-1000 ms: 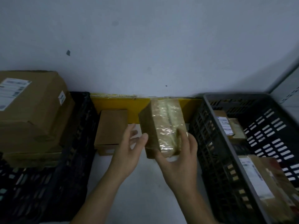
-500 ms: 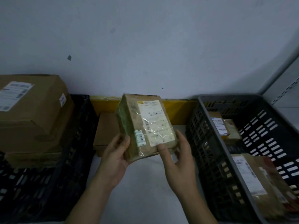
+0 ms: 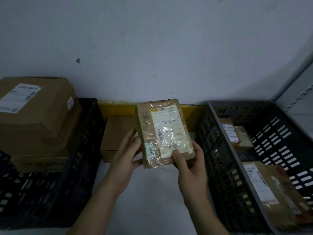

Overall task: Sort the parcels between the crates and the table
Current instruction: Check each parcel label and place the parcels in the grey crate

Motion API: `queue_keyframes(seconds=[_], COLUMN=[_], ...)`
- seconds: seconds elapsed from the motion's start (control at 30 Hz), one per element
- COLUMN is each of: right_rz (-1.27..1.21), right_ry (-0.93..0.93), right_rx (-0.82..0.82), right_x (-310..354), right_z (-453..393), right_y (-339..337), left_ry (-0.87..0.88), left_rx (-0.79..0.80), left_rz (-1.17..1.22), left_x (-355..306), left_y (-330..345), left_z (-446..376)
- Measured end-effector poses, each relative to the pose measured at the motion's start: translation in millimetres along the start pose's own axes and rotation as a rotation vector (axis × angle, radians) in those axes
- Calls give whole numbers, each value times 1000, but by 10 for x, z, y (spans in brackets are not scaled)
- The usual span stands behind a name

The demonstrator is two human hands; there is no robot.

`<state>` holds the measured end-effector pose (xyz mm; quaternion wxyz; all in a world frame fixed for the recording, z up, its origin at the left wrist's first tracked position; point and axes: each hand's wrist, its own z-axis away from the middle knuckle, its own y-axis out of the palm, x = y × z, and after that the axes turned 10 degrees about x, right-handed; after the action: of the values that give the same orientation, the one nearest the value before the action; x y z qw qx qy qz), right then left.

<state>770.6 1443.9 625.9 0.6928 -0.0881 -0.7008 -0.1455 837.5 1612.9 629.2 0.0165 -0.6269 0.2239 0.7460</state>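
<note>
Both hands hold a small brown parcel (image 3: 162, 131) wrapped in clear tape, its white shipping label facing me. My left hand (image 3: 126, 156) grips its left edge. My right hand (image 3: 189, 164) grips its lower right corner, thumb on the label. The parcel hangs above the white table (image 3: 144, 200), between the black crate (image 3: 67, 175) on the left and the grey crate (image 3: 225, 150) on the right.
Large cardboard boxes (image 3: 35, 116) are stacked on the black crate. A plain brown box (image 3: 116, 133) lies on the table behind my left hand, against a yellow strip (image 3: 116, 109). The grey crate holds labelled parcels (image 3: 237, 134) and a padded envelope (image 3: 271, 192). A white wall stands behind.
The parcel has been turned over so that its label faces me, then tilted more upright. My hands shifted their hold on its lower edge.
</note>
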Motion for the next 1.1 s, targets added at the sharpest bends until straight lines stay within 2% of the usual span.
queue_keyframes(seconds=[0.13, 0.27, 0.5, 0.8, 0.9, 0.93, 1.0, 1.07, 1.1], right_rz=[9, 43, 52, 56, 108, 136, 257, 450, 544], right_ry=[-52, -19, 45, 84, 42, 25, 2, -21, -35], right_rx=[24, 63, 73, 35, 18, 20, 56, 168, 244], right_x=[4, 23, 46, 108, 194, 247, 413, 647, 755], right_z=[39, 77, 142, 284, 273, 235, 127, 25, -24], right_y=[19, 32, 38, -64, -185, -281, -542, -778, -863], left_ry=[7, 43, 87, 55, -46, -76, -73, 108, 232], left_rx=[4, -41, -15, 32, 100, 99, -16, -67, -5], left_rz=[-133, -161, -260, -208, -173, -215, -446, -762, -969], left_x=[-93, -174, -280, -177, -124, -126, -194, -383, -488], left_y=[116, 126, 61, 98, 75, 63, 45, 94, 144], left_z=[54, 80, 153, 149, 128, 122, 96, 114, 106])
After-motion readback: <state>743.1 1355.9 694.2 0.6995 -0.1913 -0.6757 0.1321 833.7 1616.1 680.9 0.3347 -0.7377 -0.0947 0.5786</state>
